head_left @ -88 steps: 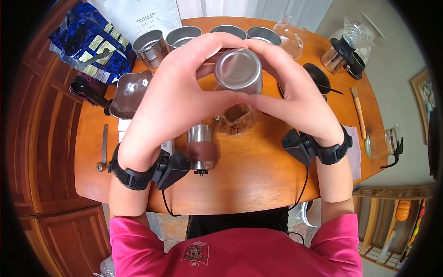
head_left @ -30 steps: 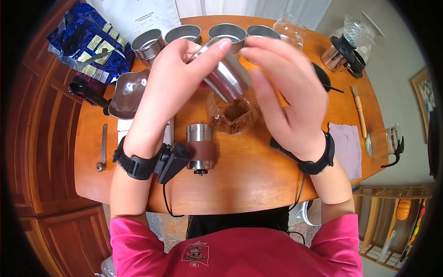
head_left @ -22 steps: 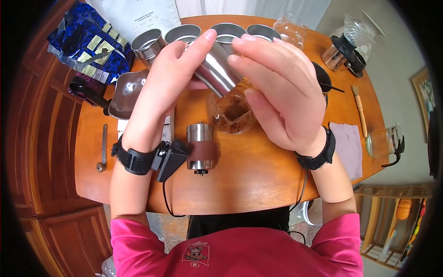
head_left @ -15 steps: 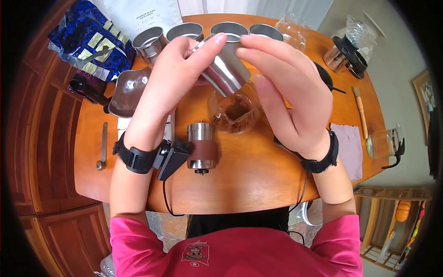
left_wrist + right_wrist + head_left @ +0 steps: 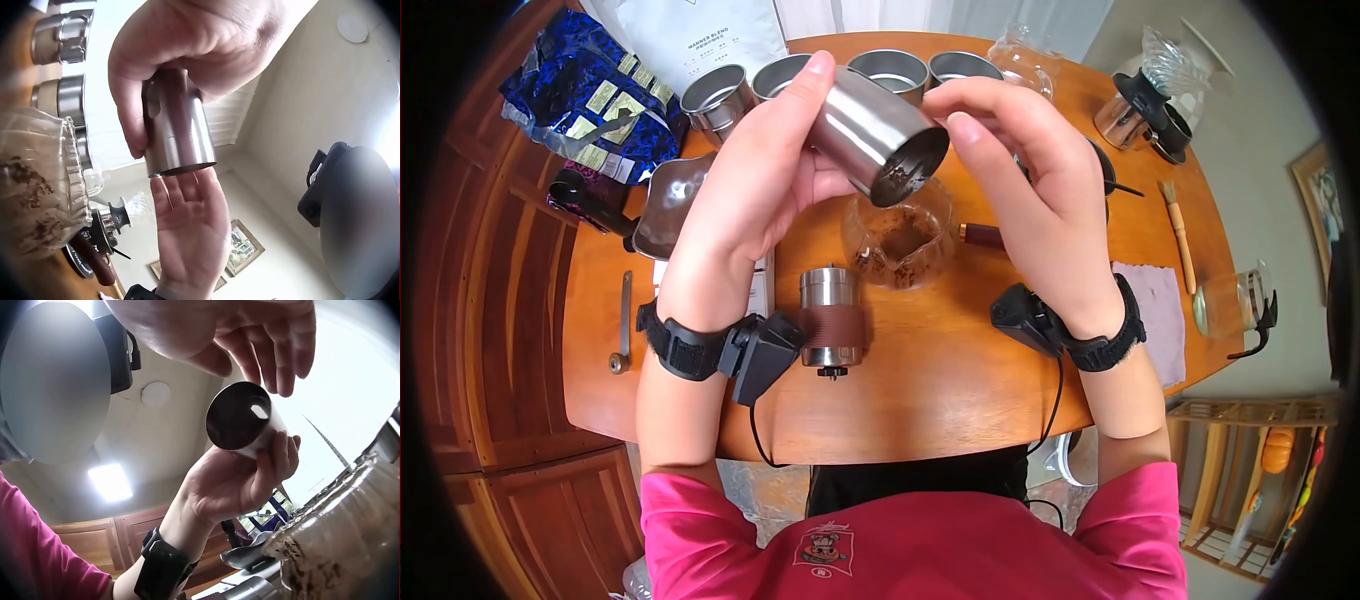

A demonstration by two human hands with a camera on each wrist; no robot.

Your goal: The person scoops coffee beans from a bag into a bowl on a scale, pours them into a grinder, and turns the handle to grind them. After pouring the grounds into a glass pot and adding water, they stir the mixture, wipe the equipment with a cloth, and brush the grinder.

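My left hand (image 5: 750,175) grips a stainless steel cup (image 5: 862,125), thumb along its top side. The cup is tilted, mouth down and to the right, with dark coffee grounds clinging inside. My right hand (image 5: 1045,185) is beside the cup's mouth, fingers relaxed and slightly bent, holding nothing. In the right wrist view its fingertips hang close to the cup rim (image 5: 209,422). Below the cup stands a clear glass vessel (image 5: 900,245) with brown grounds in it. A steel hand grinder body (image 5: 832,315) with a brown band lies nearer to me.
Several metal cups (image 5: 887,72) line the back of the table. A brown dish (image 5: 668,205), a blue bag (image 5: 590,100) and a crank handle (image 5: 624,325) are at left. On the right are a brush (image 5: 1178,240), a cloth (image 5: 1152,320) and a glass pot (image 5: 1230,310).
The left hand has raised the cup and turned its mouth into view, toward the right. The right hand has drawn its fingers in, and a dark handle on the table now shows beneath it.
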